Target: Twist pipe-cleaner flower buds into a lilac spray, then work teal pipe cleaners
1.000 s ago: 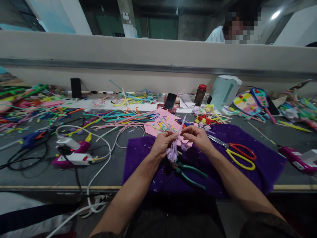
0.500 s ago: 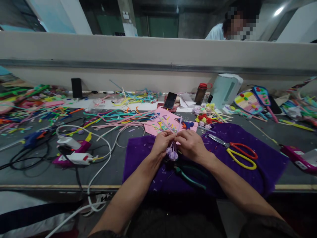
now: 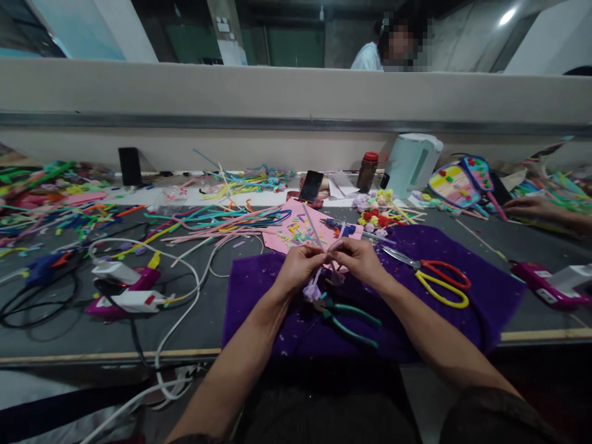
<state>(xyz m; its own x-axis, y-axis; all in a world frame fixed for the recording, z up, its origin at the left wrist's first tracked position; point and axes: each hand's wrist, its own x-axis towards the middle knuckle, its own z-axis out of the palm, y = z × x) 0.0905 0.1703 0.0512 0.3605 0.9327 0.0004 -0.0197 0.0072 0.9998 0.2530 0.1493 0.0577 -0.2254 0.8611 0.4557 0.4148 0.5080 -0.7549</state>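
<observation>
My left hand (image 3: 300,269) pinches the stems of a light purple flower piece (image 3: 312,291), whose bloom hangs below my fingers. Close beside it, my right hand (image 3: 358,260) is closed on a light purple strip (image 3: 342,231); the fingertips of both hands nearly meet. Both are above a purple cloth (image 3: 256,290). Green-handled pliers (image 3: 354,324) lie open on the cloth just below. Scissors (image 3: 444,280) with one red and one yellow handle rest to the right. Behind my hands is a pink sheet (image 3: 277,237) with small coloured clippings.
Power strips (image 3: 147,277) with white cables and a glue gun (image 3: 44,268) lie left. Coloured strips (image 3: 226,222), a phone (image 3: 312,186), a red-capped bottle (image 3: 367,172) and a kettle (image 3: 411,165) stand or lie behind. Another person's hand (image 3: 536,208) reaches in at right.
The flower piece has shifted left and lower relative to my hands, and the pliers show more fully. My hands have moved slightly apart. Another person's hand has appeared at the right.
</observation>
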